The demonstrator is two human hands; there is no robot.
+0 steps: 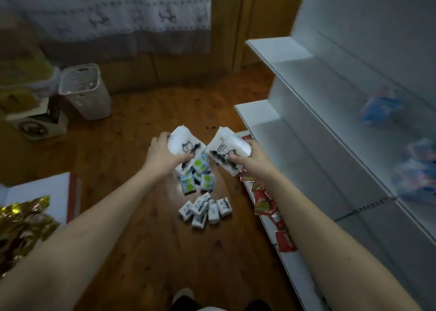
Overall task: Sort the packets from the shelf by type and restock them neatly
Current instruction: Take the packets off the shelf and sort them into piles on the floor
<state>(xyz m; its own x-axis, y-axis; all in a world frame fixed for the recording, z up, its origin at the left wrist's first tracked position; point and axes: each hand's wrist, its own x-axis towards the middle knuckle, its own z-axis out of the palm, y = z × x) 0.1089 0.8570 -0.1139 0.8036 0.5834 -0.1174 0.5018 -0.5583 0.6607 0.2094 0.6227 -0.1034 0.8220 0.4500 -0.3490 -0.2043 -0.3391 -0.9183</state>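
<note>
My left hand [162, 154] grips a large white tissue pack with a black cat print [185, 145]. A second pack of the same kind [224, 149] is held in my right hand [251, 158]. Both packs hang over the wooden floor, side by side. Beneath them lie several small packets with green and blue dots [197, 175]. Closer to me sits a cluster of small white packets with black print [205, 210]. Red sachets [265, 204] lie scattered on the bottom shelf [290, 267] of the white shelf unit at the right. Blurred blue packets [379, 108] sit on a higher shelf.
A white perforated basket [86, 91] stands on the floor at the back left, next to a white box [37, 124]. Gold foil packets [23, 218] lie on a white surface at the left edge. My shoe tip [182, 295] shows at the bottom.
</note>
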